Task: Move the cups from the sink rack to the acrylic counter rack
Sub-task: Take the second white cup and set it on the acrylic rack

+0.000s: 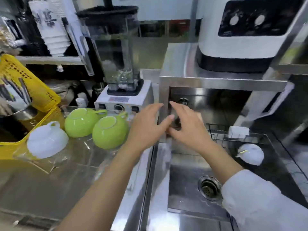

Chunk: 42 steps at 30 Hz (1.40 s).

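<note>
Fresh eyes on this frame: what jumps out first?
Two bright green cups sit upside down on the clear acrylic rack at left, a white cup beside them. Both bare hands, left hand and right hand, hover empty mid-frame above the sink's left edge. One last white cup lies in the black wire sink rack at right.

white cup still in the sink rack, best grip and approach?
The white cup lies upside down in the sink rack, domed body up, its handle apparently toward the left. Come from above with the right hand, fingers spread over the dome; probably safer than the handle, which is blurred.
</note>
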{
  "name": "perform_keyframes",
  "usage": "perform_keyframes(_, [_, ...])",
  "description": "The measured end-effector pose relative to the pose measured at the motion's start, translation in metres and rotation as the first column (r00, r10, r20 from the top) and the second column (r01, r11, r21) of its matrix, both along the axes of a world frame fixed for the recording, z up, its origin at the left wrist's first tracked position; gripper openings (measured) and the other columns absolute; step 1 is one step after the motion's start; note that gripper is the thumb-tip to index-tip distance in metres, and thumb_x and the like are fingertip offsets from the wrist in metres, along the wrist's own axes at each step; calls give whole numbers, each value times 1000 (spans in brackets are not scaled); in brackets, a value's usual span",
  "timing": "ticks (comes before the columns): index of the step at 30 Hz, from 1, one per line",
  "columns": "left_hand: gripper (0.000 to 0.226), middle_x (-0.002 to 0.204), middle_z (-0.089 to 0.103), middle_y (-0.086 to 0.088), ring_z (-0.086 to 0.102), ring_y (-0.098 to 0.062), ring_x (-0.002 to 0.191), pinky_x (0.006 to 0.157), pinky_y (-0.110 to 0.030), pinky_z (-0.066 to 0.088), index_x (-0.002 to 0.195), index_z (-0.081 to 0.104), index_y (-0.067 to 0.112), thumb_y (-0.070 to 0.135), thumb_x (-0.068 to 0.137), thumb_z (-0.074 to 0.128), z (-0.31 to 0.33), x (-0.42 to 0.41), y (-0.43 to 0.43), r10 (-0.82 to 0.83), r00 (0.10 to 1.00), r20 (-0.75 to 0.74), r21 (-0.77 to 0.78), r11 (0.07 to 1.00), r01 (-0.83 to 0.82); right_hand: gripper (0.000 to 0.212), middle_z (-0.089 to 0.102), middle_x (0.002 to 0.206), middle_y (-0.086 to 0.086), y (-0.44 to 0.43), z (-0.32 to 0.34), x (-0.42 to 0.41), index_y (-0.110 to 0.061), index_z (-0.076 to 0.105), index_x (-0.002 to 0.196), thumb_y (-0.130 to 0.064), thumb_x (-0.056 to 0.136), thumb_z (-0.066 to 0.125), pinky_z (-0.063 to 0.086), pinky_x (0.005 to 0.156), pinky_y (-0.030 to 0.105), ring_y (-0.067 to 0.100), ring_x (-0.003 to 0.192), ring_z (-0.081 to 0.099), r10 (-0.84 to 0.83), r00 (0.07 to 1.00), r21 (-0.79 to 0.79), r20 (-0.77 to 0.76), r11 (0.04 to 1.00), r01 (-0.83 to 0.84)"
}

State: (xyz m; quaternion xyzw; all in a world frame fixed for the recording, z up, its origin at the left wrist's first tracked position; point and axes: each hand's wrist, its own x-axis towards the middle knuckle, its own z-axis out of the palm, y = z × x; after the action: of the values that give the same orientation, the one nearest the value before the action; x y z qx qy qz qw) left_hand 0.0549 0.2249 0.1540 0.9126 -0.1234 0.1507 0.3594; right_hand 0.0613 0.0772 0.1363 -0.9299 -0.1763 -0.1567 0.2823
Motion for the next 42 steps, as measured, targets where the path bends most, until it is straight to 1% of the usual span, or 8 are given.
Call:
perform_keyframes(9, [57,135,52,-5,46,-20,125,105,-35,35,129,48,17,50,84,53,-61,-2,-145,-215,949,-230,49,972,232,76,40,143,5,-162,-52,-41,-22,24,141,-55,79,55,31,105,49,26,127,41,-372,909,-49,-191,928,369])
perform_keyframes(15, [57,135,52,-6,47,-23,123,101,-34,35,129,48,18,52,84,53,-93,3,-220,-249,917,-312,111,949,295,79,44,138,8,-239,-86,-60,-20,26,141,-50,76,62,34,103,46,29,125,42,-424,838,17,-344,889,457])
perform_keyframes(20, [57,136,51,-8,46,-23,124,99,-32,35,130,47,16,49,84,54,-125,17,-263,-261,870,-419,125,932,340,69,51,128,8,-276,-113,-53,-21,36,133,-44,75,66,40,96,43,28,116,46,-391,825,23,-409,899,437])
perform_keyframes(25, [47,128,55,-11,49,-27,119,97,-37,40,124,48,14,40,85,55,-156,33,-297,-260,822,-506,132,919,372,73,44,137,10,-295,-146,-34,-12,32,136,-41,77,64,32,102,39,27,125,37,-426,825,-203,-372,904,375])
perform_keyframes(27, [41,124,57,-12,50,-30,116,96,-42,42,122,49,12,33,87,54,-166,37,-308,-276,793,-543,133,905,405,75,39,139,14,-297,-155,-23,-8,27,137,-36,78,64,30,105,39,29,128,34,-397,831,-240,-391,915,324])
perform_keyframes(33, [56,145,40,-10,41,-24,130,108,-41,34,141,29,12,15,90,53,-187,38,-319,-299,694,-655,-43,931,361,88,14,153,18,-295,-168,-1,-4,4,143,-22,80,63,17,113,40,28,143,9,-403,789,-247,-464,914,322])
perform_keyframes(37, [51,138,47,-4,43,-15,125,102,-19,28,135,38,14,8,88,55,-190,36,-318,-341,680,-649,-169,936,309,88,22,149,20,-296,-172,5,-2,6,142,-20,79,65,22,109,37,29,139,19,-414,773,-272,-481,908,318])
perform_keyframes(42, [62,137,46,-4,43,-14,124,108,-32,31,135,35,15,7,81,63,-194,32,-317,-343,682,-646,-231,939,253,93,37,135,18,-294,-173,6,-3,13,141,-24,72,72,30,98,39,33,124,40,-422,768,-272,-481,905,327])
